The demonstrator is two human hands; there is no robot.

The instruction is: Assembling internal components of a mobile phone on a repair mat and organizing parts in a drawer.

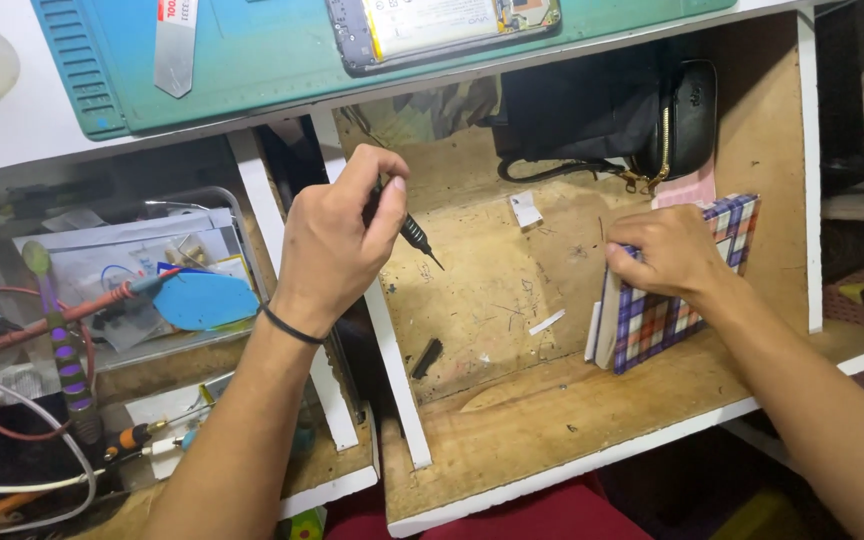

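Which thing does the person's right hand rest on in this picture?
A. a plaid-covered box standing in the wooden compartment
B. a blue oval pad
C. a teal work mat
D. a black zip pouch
A. The right hand lies with its fingers on the top edge of the plaid-covered box, which stands in the wooden compartment, while the left hand holds a small black screwdriver.

Both forearms are bare, with no sleeves; the left hand (337,245) has a thin black band (290,327) round its wrist.
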